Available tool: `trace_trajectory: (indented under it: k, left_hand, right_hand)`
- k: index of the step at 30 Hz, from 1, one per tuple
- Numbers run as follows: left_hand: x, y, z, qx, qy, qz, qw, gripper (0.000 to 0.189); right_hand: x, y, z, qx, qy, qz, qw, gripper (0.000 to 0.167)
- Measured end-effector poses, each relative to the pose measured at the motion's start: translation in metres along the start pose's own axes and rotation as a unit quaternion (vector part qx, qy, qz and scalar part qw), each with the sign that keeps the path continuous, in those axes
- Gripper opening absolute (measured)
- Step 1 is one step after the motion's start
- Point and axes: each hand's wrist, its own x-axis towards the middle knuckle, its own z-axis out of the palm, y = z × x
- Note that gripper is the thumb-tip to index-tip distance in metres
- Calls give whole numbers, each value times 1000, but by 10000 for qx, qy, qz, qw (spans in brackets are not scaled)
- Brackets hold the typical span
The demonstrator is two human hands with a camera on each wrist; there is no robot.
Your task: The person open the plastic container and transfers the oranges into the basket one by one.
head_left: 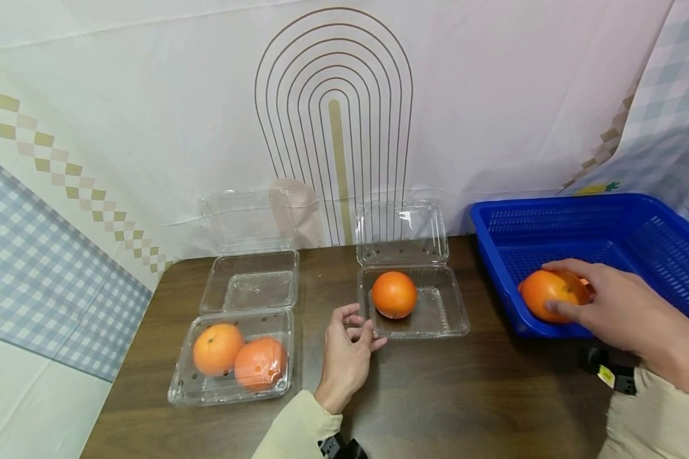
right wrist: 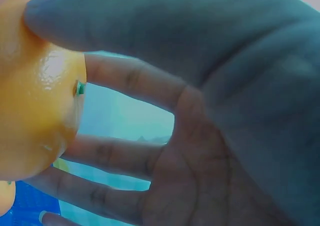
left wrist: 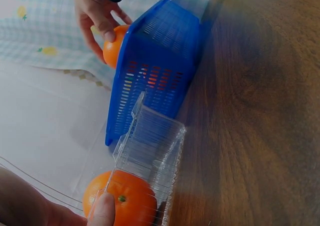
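My right hand (head_left: 626,306) grips an orange (head_left: 545,294) between thumb and fingers, over the near left part of a blue plastic basket (head_left: 496,268). In the right wrist view this orange (right wrist: 40,96) shows a small green stem end. At the middle of the table, my left hand (head_left: 347,357) holds the front left corner of a clear plastic clamshell box (head_left: 444,306). Its thumb (left wrist: 103,211) lies against the rim in the left wrist view. One orange (head_left: 394,294) sits in the left half of that box, whose lid (head_left: 402,233) stands raised behind.
At left, a second clear clamshell (head_left: 175,389) has two oranges under clear plastic. An unfolded clear box (head_left: 249,290) with raised lid stands behind it. More orange fruit (left wrist: 162,78) shows through the basket's slots. A white patterned cloth (head_left: 149,127) hangs behind the brown table (head_left: 436,401).
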Motion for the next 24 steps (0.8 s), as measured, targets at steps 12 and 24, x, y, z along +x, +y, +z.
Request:
trace_trajectory:
  k: [12,24]
  left_hand:
    - [2,0,1,46,21,-129,9999,39]
    - [3,-1,1,33,37,-134,9999,39]
  right_hand:
    - [0,1,0,381,-38,307,9988,76]
    - [5,9,1,-71,-11,251,9997,77]
